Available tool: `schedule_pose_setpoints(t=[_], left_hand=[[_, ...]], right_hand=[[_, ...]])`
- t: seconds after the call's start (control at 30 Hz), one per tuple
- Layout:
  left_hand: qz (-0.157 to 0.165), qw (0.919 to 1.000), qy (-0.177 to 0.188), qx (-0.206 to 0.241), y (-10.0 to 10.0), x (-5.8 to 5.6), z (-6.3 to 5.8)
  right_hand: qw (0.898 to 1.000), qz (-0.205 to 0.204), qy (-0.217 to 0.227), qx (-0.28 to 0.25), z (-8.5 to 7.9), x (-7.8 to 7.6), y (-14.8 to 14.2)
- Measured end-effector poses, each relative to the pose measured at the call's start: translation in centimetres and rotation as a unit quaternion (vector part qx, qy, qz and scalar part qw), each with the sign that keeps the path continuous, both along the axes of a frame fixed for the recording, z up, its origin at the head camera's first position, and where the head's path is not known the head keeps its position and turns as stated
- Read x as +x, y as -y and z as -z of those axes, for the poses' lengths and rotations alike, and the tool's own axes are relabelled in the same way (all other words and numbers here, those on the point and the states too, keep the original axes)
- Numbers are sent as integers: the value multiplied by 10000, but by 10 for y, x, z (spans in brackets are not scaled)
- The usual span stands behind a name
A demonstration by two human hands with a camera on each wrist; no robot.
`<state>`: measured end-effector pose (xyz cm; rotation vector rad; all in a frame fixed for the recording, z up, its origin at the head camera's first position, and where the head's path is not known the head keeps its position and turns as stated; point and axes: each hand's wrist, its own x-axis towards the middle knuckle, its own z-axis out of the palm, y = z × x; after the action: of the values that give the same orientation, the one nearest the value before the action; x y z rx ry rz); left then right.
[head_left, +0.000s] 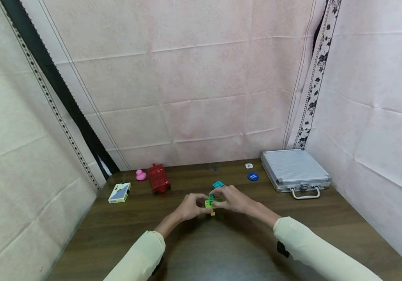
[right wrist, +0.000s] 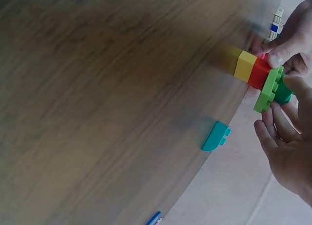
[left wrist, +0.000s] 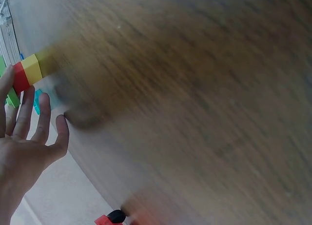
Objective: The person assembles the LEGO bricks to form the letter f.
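A short stack of toy building bricks stands on the wooden table between my two hands. Its yellow brick (right wrist: 245, 65) is lowest, then comes a red brick (right wrist: 259, 72), then a wider lime-green brick (right wrist: 265, 92). On top sits a dark green brick (right wrist: 282, 92). My left hand (head_left: 189, 207) steadies the stack from the left, thumb and fingers around the red and lime-green bricks. From the right, my right hand (head_left: 235, 198) pinches the dark green brick; its fingers partly hide it. Just behind lies a teal brick (head_left: 218, 184) with a rounded end, touched by neither hand.
A silver case (head_left: 296, 171) lies at the back right, handle facing me. Nearer the middle are a blue round disc (head_left: 253, 176) and a small white piece (head_left: 249, 166). A red toy (head_left: 158, 178), a pink duck-like figure (head_left: 140, 175) and a small box (head_left: 119, 192) stand at the left.
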<state>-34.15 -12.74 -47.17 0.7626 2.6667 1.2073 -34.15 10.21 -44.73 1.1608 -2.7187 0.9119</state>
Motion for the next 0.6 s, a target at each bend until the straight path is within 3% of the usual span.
schedule_pose_setpoints(t=[0.6], left_hand=[[23, 10000, 57, 7, -1, -1, 0]], right_hand=[[9981, 247, -406, 393, 8, 3, 0]])
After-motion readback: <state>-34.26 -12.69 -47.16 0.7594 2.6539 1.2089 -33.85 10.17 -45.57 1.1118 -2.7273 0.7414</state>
